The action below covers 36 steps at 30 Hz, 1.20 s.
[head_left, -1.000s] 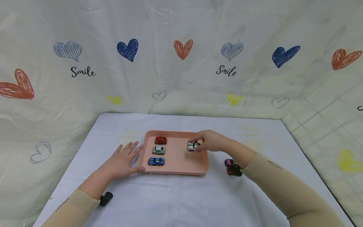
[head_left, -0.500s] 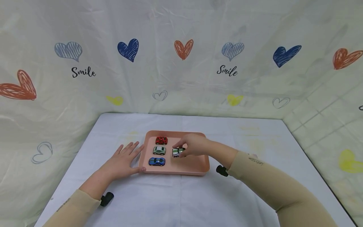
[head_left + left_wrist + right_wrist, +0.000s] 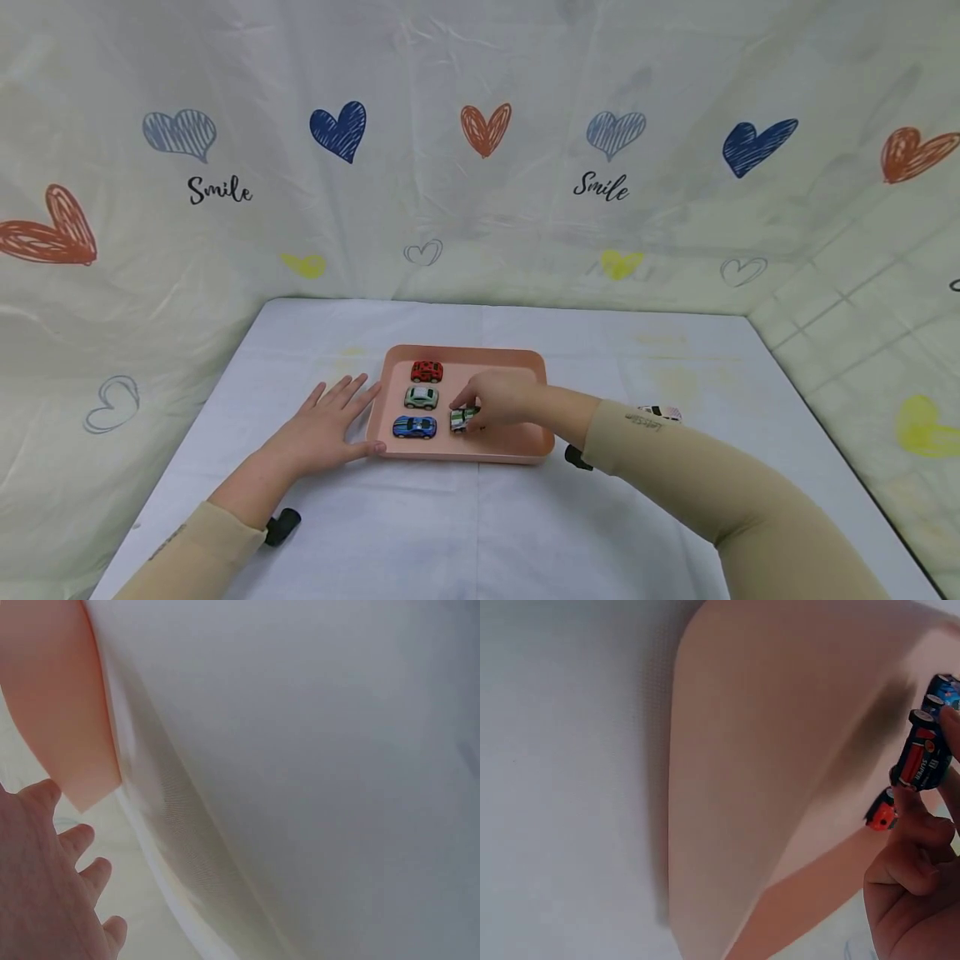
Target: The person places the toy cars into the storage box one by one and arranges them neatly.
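Observation:
My right hand pinches a small green-and-white toy car between thumb and fingers, low over the middle of a pink tray. In the right wrist view, the car's dark side with red and "SUPER" lettering shows between the fingertips. A column of toy cars stands in the tray's left part: a red one at the back, a pale green one, and a blue one nearest me. The held car is just right of the blue one. My left hand lies with fingers spread, its thumb at the tray's near left corner.
A white table bears the tray. On the right, another toy car peeks out behind my right sleeve. A black wrist camera sits at my left cuff. A heart-printed curtain hangs behind the table.
My right hand has carried the green-and-white toy car leftward, then nearer to me, beside the blue car. My right forearm now covers the two cars seen earlier at the right. My left hand stays put.

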{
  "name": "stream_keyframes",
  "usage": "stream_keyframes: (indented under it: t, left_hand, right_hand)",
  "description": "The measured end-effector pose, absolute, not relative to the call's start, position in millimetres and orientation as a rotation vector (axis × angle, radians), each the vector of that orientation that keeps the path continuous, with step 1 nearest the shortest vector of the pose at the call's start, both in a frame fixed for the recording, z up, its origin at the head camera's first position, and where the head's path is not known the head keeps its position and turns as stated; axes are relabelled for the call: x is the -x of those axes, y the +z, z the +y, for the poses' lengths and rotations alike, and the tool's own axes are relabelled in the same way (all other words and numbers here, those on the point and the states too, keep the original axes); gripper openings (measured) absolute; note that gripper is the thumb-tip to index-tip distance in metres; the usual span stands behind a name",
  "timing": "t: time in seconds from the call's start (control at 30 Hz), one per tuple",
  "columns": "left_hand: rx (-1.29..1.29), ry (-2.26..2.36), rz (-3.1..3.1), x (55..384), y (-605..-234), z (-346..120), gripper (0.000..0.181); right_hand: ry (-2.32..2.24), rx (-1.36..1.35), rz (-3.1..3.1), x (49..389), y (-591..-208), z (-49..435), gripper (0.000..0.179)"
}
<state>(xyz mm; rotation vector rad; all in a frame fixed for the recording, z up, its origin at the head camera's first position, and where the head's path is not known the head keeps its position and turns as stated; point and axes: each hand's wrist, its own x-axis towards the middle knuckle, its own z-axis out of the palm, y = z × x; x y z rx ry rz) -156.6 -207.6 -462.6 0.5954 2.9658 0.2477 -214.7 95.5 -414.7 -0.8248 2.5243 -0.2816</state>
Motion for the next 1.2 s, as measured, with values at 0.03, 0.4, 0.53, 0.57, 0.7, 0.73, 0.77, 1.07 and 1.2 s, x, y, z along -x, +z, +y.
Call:
stream_keyframes:
  t: [0.03, 0.4, 0.53, 0.57, 0.7, 0.73, 0.77, 1.07, 1.2]
  left_hand:
    - [-0.592, 0.244, 2.966, 156.8, -462.8, -207.8, 0.105]
    - [-0.599, 0.259, 2.965, 155.9, -460.8, -207.6, 0.104]
    - [-0.611, 0.269, 2.969, 155.5, -459.5, -207.1, 0.103]
    - [-0.611, 0.269, 2.970, 155.6, -459.6, -207.1, 0.103]
    - [-0.607, 0.260, 2.965, 156.1, -460.7, -206.9, 0.103]
    - [-0.603, 0.258, 2.964, 156.5, -460.9, -206.9, 0.104]
    - [-0.599, 0.254, 2.962, 156.7, -461.0, -206.8, 0.104]
    - [-0.595, 0.251, 2.960, 156.3, -459.3, -206.7, 0.103]
    - [-0.601, 0.255, 2.962, 155.1, -456.8, -206.0, 0.101]
  right_hand:
    - [-0.283, 0.826, 2.521, 214.7, -416.4, 95.2, 0.036]
    - [-0.273, 0.818, 2.483, 215.9, -423.4, 97.4, 0.039]
    - [-0.266, 0.831, 2.479, 216.7, -424.0, 98.3, 0.041]
    - [-0.267, 0.835, 2.476, 216.9, -423.8, 98.4, 0.042]
    - [-0.259, 0.851, 2.474, 217.5, -423.2, 98.7, 0.042]
    - [-0.257, 0.855, 2.474, 217.4, -422.9, 98.7, 0.041]
    - [-0.253, 0.861, 2.476, 217.6, -422.9, 98.8, 0.040]
    - [-0.220, 0.887, 2.483, 216.9, -423.1, 98.8, 0.037]
    - [-0.242, 0.889, 2.472, 216.2, -422.5, 98.7, 0.037]
